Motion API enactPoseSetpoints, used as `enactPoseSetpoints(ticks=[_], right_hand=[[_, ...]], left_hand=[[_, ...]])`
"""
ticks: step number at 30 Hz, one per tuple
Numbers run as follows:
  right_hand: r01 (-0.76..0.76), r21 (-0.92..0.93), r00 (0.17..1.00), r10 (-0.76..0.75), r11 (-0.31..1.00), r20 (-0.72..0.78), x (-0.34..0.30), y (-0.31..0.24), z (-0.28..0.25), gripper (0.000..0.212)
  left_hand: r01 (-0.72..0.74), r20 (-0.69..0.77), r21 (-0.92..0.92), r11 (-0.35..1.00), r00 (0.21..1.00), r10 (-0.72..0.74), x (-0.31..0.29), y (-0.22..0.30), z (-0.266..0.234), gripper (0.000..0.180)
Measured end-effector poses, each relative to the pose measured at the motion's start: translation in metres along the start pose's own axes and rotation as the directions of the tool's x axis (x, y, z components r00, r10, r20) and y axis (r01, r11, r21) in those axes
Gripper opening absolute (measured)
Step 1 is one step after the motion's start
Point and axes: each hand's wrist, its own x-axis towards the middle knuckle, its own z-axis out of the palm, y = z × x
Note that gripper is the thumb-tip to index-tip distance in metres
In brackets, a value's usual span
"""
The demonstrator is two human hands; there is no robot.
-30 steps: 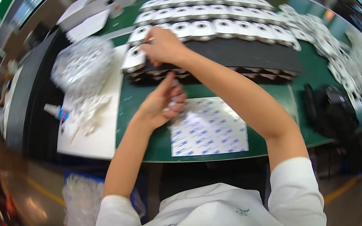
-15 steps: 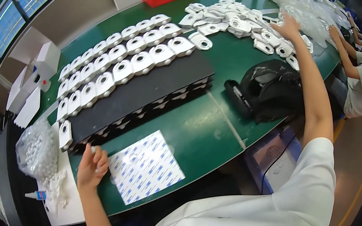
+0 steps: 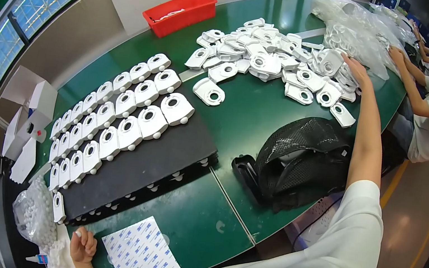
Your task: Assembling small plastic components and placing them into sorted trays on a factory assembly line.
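My left hand is closed with curled fingers by the near left table edge. A small white bit shows at its fingertips, too small to name. Beside it lies a white sheet with blue print. My right arm stretches to the far right, where my right hand pinches the edge of a tilted white plastic part at the pile; the thumb is hidden. The pile holds several such parts, each with a round hole. More parts stand in three rows on and behind a black foam block.
A black mesh bag lies under my right arm's reach. At the back stands a red bin; clear plastic bags lie far right, near a seated person. A bag of white balls and a small glue bottle sit left.
My view has shifted toward the pile on the right. My right hand has come down from above the pile onto a white part at its right side. My left hand stays closed.
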Motion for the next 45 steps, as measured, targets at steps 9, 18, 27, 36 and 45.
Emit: enactPoseSetpoints(ticks=[9,18,27,36,45], right_hand=[[0.321,0.007,0.893,-0.305,0.947,0.330,-0.069,-0.102,0.059,0.080],[0.366,0.123,0.740,-0.368,0.923,0.563,-0.157,-0.166,0.110,0.100],[0.641,-0.454,0.724,-0.291,0.619,0.625,-0.136,-0.114,-0.009,0.098],[0.078,-0.363,0.767,0.177,0.929,0.617,-0.179,-0.059,-0.027,0.085],[0.722,-0.302,0.628,-0.406,0.622,0.664,-0.184,-0.140,0.077,0.059]], left_hand=[[-0.013,-0.025,-0.007,1.000,1.000,0.013,0.002,0.003,0.009,0.038],[-0.010,0.029,0.061,0.998,1.000,0.008,0.004,0.006,0.018,0.036],[-0.042,0.023,0.109,0.993,0.999,0.040,0.006,0.006,0.033,0.030],[-0.009,0.049,0.007,1.000,0.999,0.009,0.005,0.010,0.047,0.044],[0.075,0.089,-0.036,0.997,0.993,-0.072,0.006,0.008,0.054,0.051]])
